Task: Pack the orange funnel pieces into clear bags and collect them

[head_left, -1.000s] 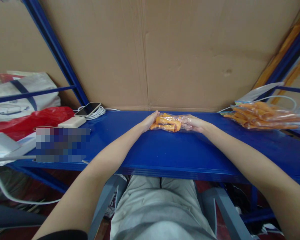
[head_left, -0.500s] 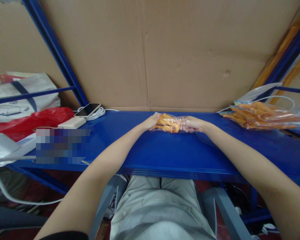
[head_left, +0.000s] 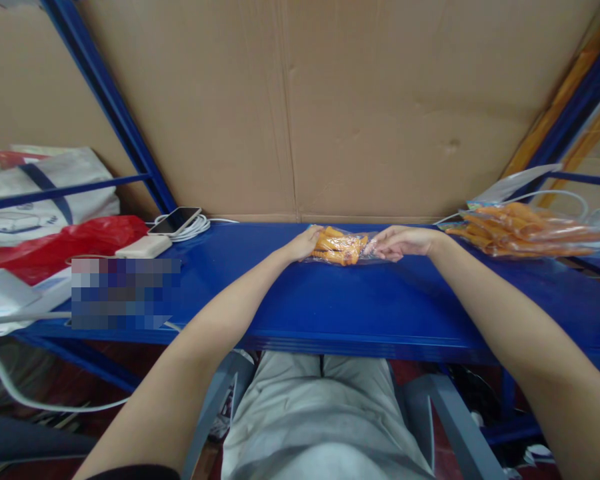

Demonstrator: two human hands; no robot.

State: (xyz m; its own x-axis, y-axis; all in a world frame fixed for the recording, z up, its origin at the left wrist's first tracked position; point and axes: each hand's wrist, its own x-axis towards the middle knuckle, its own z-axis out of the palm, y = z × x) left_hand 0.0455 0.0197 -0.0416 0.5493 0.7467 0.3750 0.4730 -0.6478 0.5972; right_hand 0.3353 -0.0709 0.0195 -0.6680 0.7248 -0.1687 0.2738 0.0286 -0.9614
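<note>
A clear plastic bag (head_left: pixel 344 245) with orange, tube-like items in it lies on the blue tabletop (head_left: pixel 330 300), in the middle near the cardboard back wall. My left hand (head_left: pixel 303 245) is closed on the bag's left end, its fingertips over the orange pieces. At the opposite end, my right hand (head_left: pixel 400 243) has its fingers curled, with thumb and fingertips pinching the loose clear plastic. What exactly the orange items are is hard to make out through the shiny film.
More orange items in clear plastic (head_left: pixel 520 230) are heaped at the right. On the left are a phone (head_left: pixel 176 220), a coiled white cable (head_left: pixel 193 230), a white power bank (head_left: pixel 144 247), a red plastic bag (head_left: pixel 80 243) and a white tote bag (head_left: pixel 75 183). Blue frame posts stand at both sides.
My right hand has drawn back to the right, from under the plastic to the bag's right end. My left hand and the bag have stayed almost in place.
</note>
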